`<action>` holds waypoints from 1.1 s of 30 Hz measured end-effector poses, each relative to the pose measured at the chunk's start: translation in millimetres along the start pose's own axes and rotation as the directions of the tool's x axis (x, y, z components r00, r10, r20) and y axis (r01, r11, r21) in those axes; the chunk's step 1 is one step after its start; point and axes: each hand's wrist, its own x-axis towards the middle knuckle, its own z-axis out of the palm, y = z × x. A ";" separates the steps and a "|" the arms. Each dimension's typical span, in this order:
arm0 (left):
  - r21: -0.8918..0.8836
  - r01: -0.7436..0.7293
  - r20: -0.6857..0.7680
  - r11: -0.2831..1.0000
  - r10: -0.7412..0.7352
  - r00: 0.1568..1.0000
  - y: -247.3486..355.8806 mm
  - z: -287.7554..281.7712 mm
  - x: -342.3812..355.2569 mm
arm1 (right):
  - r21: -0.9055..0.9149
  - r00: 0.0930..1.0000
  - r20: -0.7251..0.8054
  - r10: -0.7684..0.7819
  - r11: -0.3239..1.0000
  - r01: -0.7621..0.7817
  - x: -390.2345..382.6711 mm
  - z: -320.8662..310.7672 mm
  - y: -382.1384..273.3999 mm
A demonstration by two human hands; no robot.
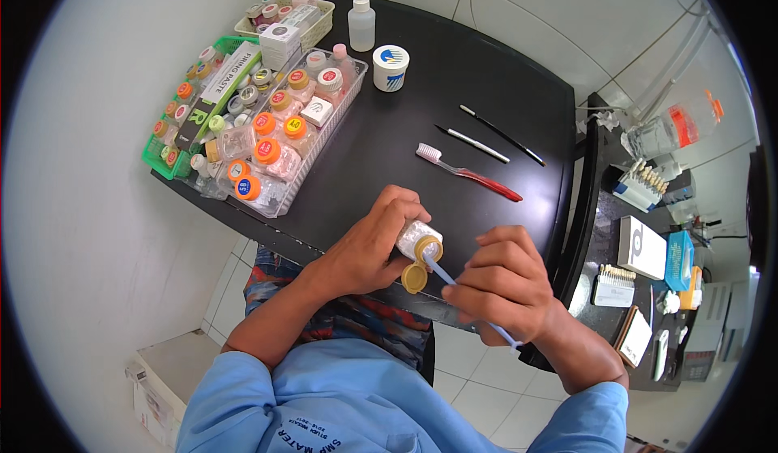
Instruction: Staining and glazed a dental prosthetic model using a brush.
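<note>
My left hand [378, 238] grips a small clear jar [413, 235] with whitish contents, tilted toward my right side, its yellow flip cap [414, 276] hanging open. My right hand [506, 279] pinches a pale blue plastic stick [442, 271], whose upper end reaches into the jar's mouth. Beyond my hands on the black desk [454, 64] lie a red-handled toothbrush [486, 181], a white pen-like tool [478, 143] and a thin black-and-white brush [502, 134].
Baskets of small jars [267, 149] fill the left of the desk, near a squeeze bottle [361, 27] and white tub [391, 76]. A side counter [598, 234] at right holds a large bottle [660, 137], shade guides and boxes [642, 245]. Tiled wall rises behind.
</note>
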 end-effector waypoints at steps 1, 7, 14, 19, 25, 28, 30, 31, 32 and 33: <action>0.011 -0.017 -0.041 1.000 0.018 0.999 -0.5 0.8 0.4 | -0.019 1.000 -0.021 -0.008 1.000 0.008 0.1 -3.6 -1.0; -0.007 -0.050 -0.104 0.999 0.049 0.993 -0.9 -1.5 -0.2 | -0.129 0.998 -0.038 -0.047 0.991 0.042 -0.5 -3.3 -4.0; -0.004 -0.083 -0.116 0.997 0.082 0.990 1.8 -1.5 -1.7 | -0.268 0.995 -0.013 -0.095 0.959 0.088 2.6 -0.7 -7.3; 0.014 -0.128 -0.082 0.992 0.128 0.988 3.0 -3.2 -0.3 | -0.215 0.999 0.046 -0.017 0.976 0.026 5.6 -0.6 -6.8; 0.066 -0.087 -0.087 0.994 0.092 0.992 3.8 -1.0 -3.0 | 0.018 0.989 0.078 0.123 0.992 -0.125 1.0 -2.2 -1.3; 0.047 -0.096 -0.113 0.994 0.101 0.988 -0.7 1.4 -1.3 | 0.026 0.989 0.077 0.130 0.991 -0.132 1.6 -0.4 -1.3; 0.013 -0.062 -0.098 0.998 0.063 0.993 0.2 3.4 -3.9 | -0.007 0.989 0.091 0.117 0.993 -0.117 2.5 -0.6 -2.4; -0.021 -0.030 -0.081 0.999 0.028 0.996 0.5 4.0 -5.0 | 0.002 0.991 0.070 0.113 0.994 -0.114 3.3 -2.2 -3.5; -0.022 -0.028 -0.082 0.999 0.026 0.996 -1.3 4.5 -6.2 | 0.011 0.993 0.048 0.110 0.994 -0.110 3.7 -3.0 -4.1; -0.011 -0.004 -0.063 1.000 0.003 0.998 -3.9 5.5 -7.2 | 0.010 0.993 0.049 0.112 0.994 -0.113 3.4 -2.2 -3.7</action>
